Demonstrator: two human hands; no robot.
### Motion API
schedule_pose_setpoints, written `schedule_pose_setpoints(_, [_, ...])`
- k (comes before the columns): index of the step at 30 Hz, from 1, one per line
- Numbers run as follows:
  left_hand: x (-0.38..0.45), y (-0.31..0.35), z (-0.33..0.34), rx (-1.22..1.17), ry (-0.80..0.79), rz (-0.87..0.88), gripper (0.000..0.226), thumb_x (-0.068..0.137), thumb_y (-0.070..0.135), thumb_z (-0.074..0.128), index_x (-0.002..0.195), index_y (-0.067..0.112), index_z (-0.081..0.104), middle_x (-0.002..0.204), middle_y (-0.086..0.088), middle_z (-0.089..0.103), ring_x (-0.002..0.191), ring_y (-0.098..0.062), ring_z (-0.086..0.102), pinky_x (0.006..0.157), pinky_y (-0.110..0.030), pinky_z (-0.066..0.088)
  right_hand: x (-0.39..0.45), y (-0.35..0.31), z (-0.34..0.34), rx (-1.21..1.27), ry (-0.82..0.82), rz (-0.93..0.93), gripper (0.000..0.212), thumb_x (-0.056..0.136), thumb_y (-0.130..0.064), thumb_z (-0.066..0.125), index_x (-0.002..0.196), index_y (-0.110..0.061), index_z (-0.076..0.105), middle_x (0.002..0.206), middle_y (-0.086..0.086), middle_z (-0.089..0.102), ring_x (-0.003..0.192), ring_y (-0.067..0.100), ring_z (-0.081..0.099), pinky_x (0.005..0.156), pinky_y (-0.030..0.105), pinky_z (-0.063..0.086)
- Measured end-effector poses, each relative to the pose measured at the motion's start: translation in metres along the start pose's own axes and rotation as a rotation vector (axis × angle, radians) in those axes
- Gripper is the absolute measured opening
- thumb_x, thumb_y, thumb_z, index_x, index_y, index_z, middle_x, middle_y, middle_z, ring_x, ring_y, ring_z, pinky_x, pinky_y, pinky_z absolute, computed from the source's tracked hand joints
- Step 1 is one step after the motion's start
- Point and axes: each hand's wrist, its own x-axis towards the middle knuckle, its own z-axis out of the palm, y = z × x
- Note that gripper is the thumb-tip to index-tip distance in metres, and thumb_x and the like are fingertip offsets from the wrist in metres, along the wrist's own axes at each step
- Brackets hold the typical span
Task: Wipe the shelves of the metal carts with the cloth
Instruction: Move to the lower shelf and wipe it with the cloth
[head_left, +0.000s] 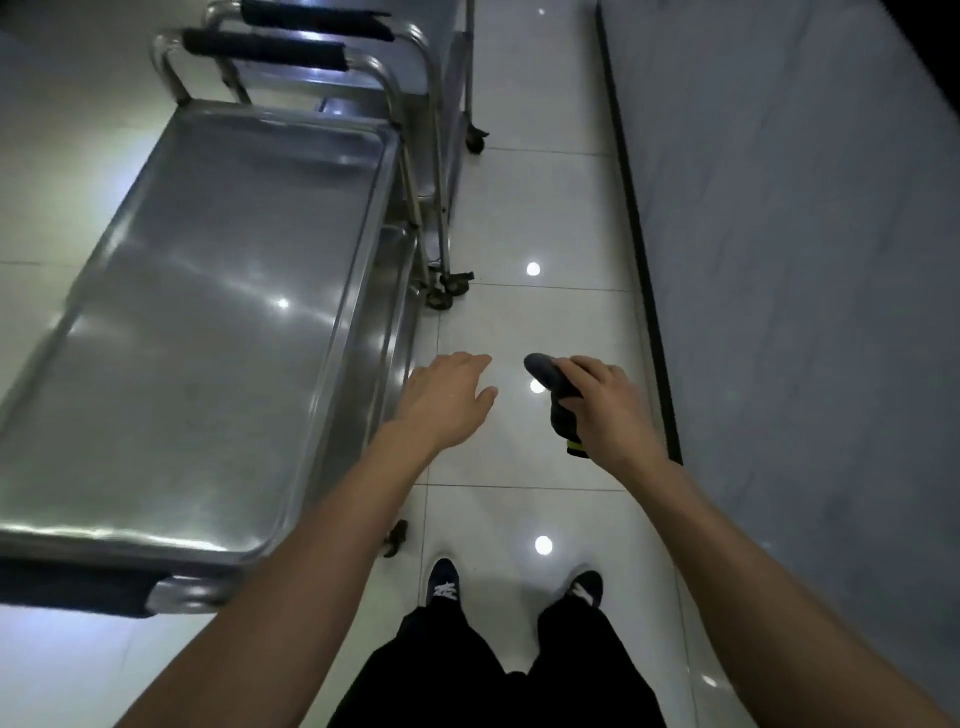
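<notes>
A person stands on a glossy white tiled floor, both bare arms stretched forward. The right hand grips a dark bunched cloth, held in the air above the tiles. The left hand is empty, its fingers relaxed and loosely spread, just beside the near metal cart, whose shiny top shelf lies to the left. A second cart stands behind it. A grey wall runs along the right.

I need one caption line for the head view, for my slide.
Right hand grips dark cloth beside steel cart; left hand open.
</notes>
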Motion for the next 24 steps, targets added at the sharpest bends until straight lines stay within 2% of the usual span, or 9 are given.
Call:
schedule_pose_setpoints(3, [0.017,0.009,0.006,-0.024,0.020,-0.105,0.052,0.103,0.043,0.045,0.151,0.022,0.042,0.150,-0.003,0.050,0.134,-0.024,0.048,0.107,-0.042,0.042,0.036,0.024,-0.009,-0.055,-0.048,-0.112,0.044,0.098,-0.013,0.053,0.139,-0.028,0.051,0.140,-0.007,0.053,0.117,0.023,0.049,0.094,0.042,0.047])
schedule_pose_setpoints(7, [0.027,0.027,0.012,-0.079,0.078,-0.273,0.050,0.101,0.039,0.048,0.148,0.020,0.046,0.143,-0.004,0.055,0.127,-0.025,0.053,0.100,-0.038,0.044,0.084,0.051,-0.019,-0.031,-0.143,-0.275,0.043,0.096,-0.011,0.055,0.137,-0.025,0.053,0.137,-0.006,0.054,0.114,0.025,0.049,0.091,0.043,0.047])
schedule_pose_setpoints(10, [0.028,0.038,0.019,-0.118,0.128,-0.355,0.044,0.099,0.034,0.051,0.139,0.018,0.054,0.134,-0.006,0.061,0.118,-0.026,0.058,0.092,-0.036,0.047,0.116,0.060,-0.021,-0.041,-0.218,-0.392,0.044,0.096,-0.011,0.056,0.139,-0.024,0.053,0.140,-0.005,0.053,0.119,0.025,0.049,0.093,0.042,0.046])
schedule_pose_setpoints(13, [0.018,0.035,0.031,-0.216,0.200,-0.497,0.043,0.099,0.036,0.053,0.136,0.015,0.057,0.132,-0.009,0.062,0.117,-0.028,0.059,0.095,-0.041,0.050,0.140,0.052,-0.012,-0.043,-0.310,-0.495,0.045,0.097,-0.011,0.056,0.141,-0.024,0.052,0.141,-0.005,0.052,0.122,0.024,0.047,0.097,0.043,0.045])
schedule_pose_setpoints(17, [0.003,0.021,0.054,-0.296,0.237,-0.691,0.047,0.100,0.040,0.051,0.143,0.020,0.052,0.136,-0.008,0.060,0.123,-0.029,0.056,0.098,-0.042,0.046,0.167,0.027,0.018,-0.033,-0.455,-0.607,0.042,0.097,-0.011,0.056,0.136,-0.023,0.054,0.136,-0.002,0.053,0.116,0.026,0.053,0.092,0.046,0.050])
schedule_pose_setpoints(21, [-0.011,0.004,0.081,-0.374,0.240,-0.810,0.050,0.101,0.041,0.051,0.147,0.021,0.048,0.145,-0.006,0.054,0.131,-0.027,0.050,0.107,-0.045,0.043,0.179,0.004,0.054,-0.021,-0.515,-0.684,0.048,0.096,-0.013,0.056,0.142,-0.025,0.051,0.141,0.000,0.051,0.128,0.025,0.046,0.105,0.048,0.042])
schedule_pose_setpoints(24, [-0.018,-0.006,0.101,-0.413,0.266,-0.899,0.049,0.101,0.040,0.053,0.146,0.019,0.050,0.142,-0.007,0.057,0.129,-0.028,0.052,0.106,-0.047,0.043,0.188,-0.009,0.083,-0.019,-0.571,-0.757,0.048,0.096,-0.013,0.055,0.142,-0.024,0.051,0.141,0.000,0.051,0.129,0.024,0.046,0.106,0.048,0.041])
